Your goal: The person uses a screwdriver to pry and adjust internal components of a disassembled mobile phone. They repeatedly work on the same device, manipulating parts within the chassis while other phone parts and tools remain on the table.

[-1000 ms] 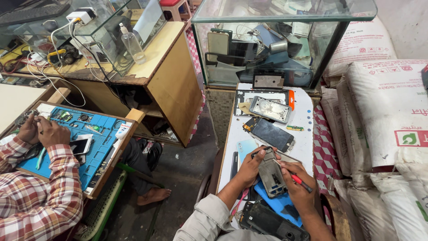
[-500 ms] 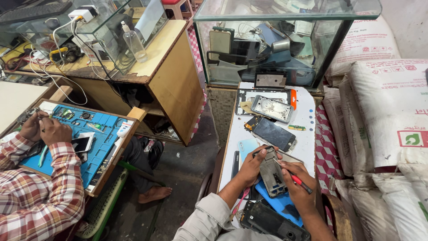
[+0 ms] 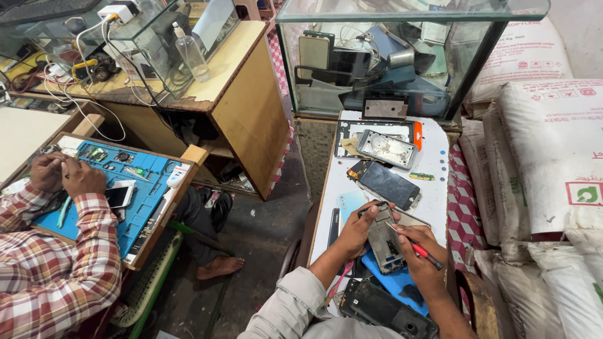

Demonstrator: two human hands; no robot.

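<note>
Red screwdriver (image 3: 422,251) in right hand (image 3: 422,267), one opened phone (image 3: 384,238) in left hand (image 3: 359,227).

A wooden cabinet (image 3: 251,107), a glass case (image 3: 402,56) and stacked white sacks (image 3: 546,150) crowd the dark floor (image 3: 264,232).

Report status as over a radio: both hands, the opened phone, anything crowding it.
Left hand grips opened grey phone body. Right hand holds red-handled screwdriver, tip on phone. Black phone frame and dark screen panel close by, apart.
</note>
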